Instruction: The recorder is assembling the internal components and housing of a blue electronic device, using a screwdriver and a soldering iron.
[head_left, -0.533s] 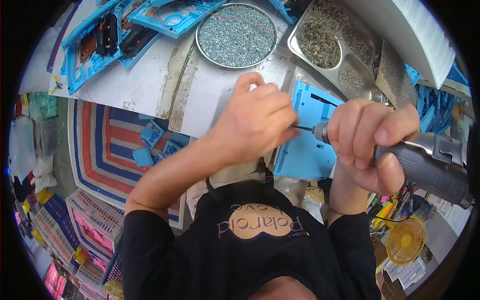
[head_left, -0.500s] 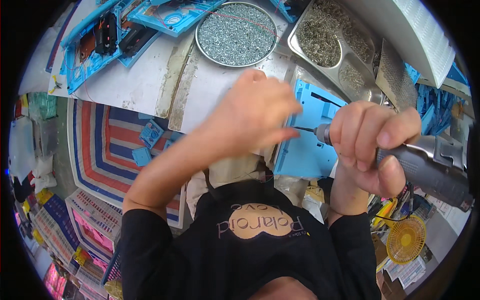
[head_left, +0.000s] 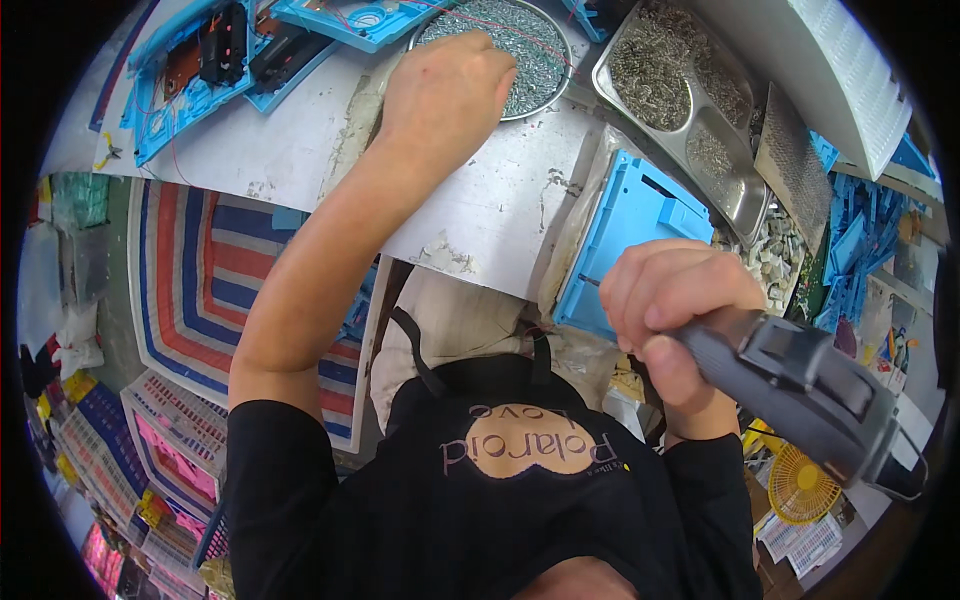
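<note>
My left hand is over the near left part of a round metal dish of small silver screws. Its fingers are curled and their tips are hidden, so whatever they pinch does not show. In my right hand is a dark grey power screwdriver, gripped around its body. The tool's bit points left, over the lower part of a flat light-blue plastic panel. That panel lies at the table's front edge, partly covered by my right hand.
Behind the panel stands a metal compartment tray with small metal parts. Blue plastic housings with red wires and black parts lie at the far left. A striped cloth-lined bin is left of my legs; a yellow round fan sits lower right.
My left hand has moved from beside the panel up and left to the screw dish. My right hand has lowered and swung the screwdriver's rear end down; the bit stays over the panel.
</note>
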